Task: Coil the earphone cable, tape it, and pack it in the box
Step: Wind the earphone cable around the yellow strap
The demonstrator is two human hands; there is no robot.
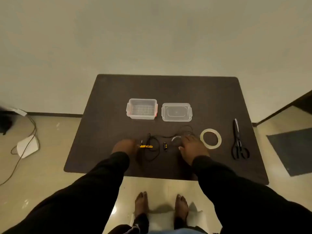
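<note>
Head view, thin black earphone cable (156, 146) uncoiled, clear rectangular box (142, 108), round tape ring (210, 138)

**Cluttered centre, open edges on the desk**

Bare desk (104, 125) lies at nine o'clock and along the far edge. At twelve o'clock, box (142, 108) and lid (176, 112) stand just apart. At three o'clock, tape roll (210, 138) and scissors (238, 141) block the way. The loose earphone cable (152, 146) sprawls between both hands.
</note>
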